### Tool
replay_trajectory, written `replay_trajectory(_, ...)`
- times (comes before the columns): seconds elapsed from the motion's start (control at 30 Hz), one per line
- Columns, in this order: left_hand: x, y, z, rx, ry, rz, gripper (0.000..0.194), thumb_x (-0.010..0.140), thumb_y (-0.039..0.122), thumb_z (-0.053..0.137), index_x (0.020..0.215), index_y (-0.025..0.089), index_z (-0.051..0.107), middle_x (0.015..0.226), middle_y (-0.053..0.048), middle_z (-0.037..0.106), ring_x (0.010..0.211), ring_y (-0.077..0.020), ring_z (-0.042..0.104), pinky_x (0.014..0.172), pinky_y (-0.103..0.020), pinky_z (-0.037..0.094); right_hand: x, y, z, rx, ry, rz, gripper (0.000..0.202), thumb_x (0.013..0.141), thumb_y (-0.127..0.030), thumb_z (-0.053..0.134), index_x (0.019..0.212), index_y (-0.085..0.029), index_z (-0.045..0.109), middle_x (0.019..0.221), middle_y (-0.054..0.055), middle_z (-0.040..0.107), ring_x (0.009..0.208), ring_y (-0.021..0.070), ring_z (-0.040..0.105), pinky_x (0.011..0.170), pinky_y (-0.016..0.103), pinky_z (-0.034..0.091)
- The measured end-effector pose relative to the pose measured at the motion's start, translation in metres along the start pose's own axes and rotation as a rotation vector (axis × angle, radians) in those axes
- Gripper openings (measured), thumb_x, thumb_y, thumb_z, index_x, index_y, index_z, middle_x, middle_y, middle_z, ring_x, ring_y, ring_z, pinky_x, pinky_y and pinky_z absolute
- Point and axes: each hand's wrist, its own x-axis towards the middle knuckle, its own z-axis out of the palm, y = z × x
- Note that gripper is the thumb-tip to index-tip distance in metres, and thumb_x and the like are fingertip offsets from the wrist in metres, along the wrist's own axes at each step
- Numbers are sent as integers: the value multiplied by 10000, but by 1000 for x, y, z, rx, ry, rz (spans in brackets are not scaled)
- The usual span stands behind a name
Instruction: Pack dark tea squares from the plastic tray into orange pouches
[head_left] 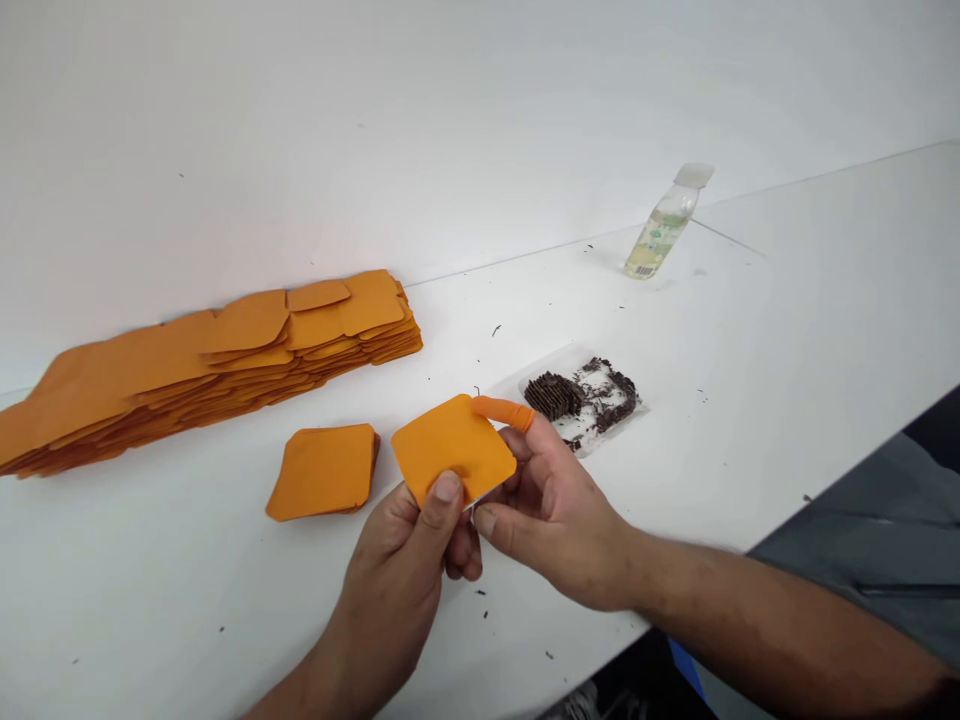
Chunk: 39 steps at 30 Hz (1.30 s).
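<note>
My left hand [409, 565] is closed on an orange square piece with rounded corners [442, 440], its thumb pressed on the front near the lower edge. It looks like thin leather or felt, and a pale underside shows along the bottom edge. My right hand [559, 500] grips the right side of the same piece. An orange finger cover [506, 412] is on its index finger, which lies along the upper right edge; the thumb is at the lower edge, and the other fingers are partly hidden. Just left of my hands lies a small stack of similar orange pieces [326, 470].
A long, overlapping pile of orange pieces [247, 345] runs along the wall at the left. Beyond my right hand, a clear plastic sheet or tray [592, 435] carries dark strips and scraps [553, 396]. A labelled bottle [664, 230] stands farther back. Dark bits dot the white table [712, 440].
</note>
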Motion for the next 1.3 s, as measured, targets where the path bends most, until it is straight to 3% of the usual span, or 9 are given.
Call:
replay_trajectory(0.27,3,0,0,6,72,-9,582,844,719,731,629,205,561,547,39,542,558,-125,508,584,-267,445,3,1,-3,25,-50,-70,512,971,-145,660,1370,-295,376,1293,62,610,721,123,708,691,400,601)
replay_trajectory(0.47,2,-1,3,3,56,-7,567,877,695,711,632,204,570,559,28,555,574,-128,497,589,-264,452,1,10,-4,-12,-38,-68,481,1005,-188,651,1379,-288,365,1144,38,663,750,143,710,705,384,586)
replay_trajectory(0.7,-4,-5,5,93,32,38,540,964,671,606,684,210,580,585,23,561,603,-143,520,626,-287,467,1,8,-2,4,11,-16,533,988,-264,700,1389,-305,352,1046,-16,644,653,118,688,638,340,587)
replay_trajectory(0.83,-6,-6,5,194,-2,88,526,969,666,594,702,213,620,658,-11,617,648,-167,552,654,-312,492,4,2,-3,-56,133,-2,517,948,-339,755,1346,-290,429,951,-50,607,621,107,633,573,307,563)
replay_trajectory(0.97,-1,-13,-11,262,204,109,410,1003,584,559,826,242,699,771,-50,705,716,-224,641,620,-333,524,5,3,-7,-130,219,17,498,890,-214,754,1312,-255,493,784,-93,573,572,86,551,563,259,462)
replay_trajectory(1.1,7,-22,-31,399,363,206,190,940,390,691,1105,302,724,1012,-65,781,997,-317,726,669,-366,568,3,3,-10,-221,245,162,654,784,-121,791,1353,-294,520,858,-67,601,639,102,580,594,264,484)
replay_trajectory(1.17,7,-18,-31,565,384,211,185,896,381,742,1059,293,742,1025,-76,777,1052,-344,710,666,-370,566,2,1,-10,-315,277,229,742,723,-110,839,1366,-321,534,920,-39,618,694,127,605,611,284,517)
replay_trajectory(1.23,5,-10,-24,642,353,188,206,937,473,676,882,277,712,864,-66,736,890,-312,698,605,-352,541,1,-4,-11,-416,293,277,804,676,-102,864,1374,-335,542,937,-24,623,695,142,603,589,292,520)
replay_trajectory(1.3,0,1,-14,648,282,176,397,983,579,563,739,268,601,693,-28,630,672,-244,615,548,-326,506,0,-9,-11,-522,286,302,821,666,-115,866,1385,-342,541,898,-27,624,665,146,587,555,288,501)
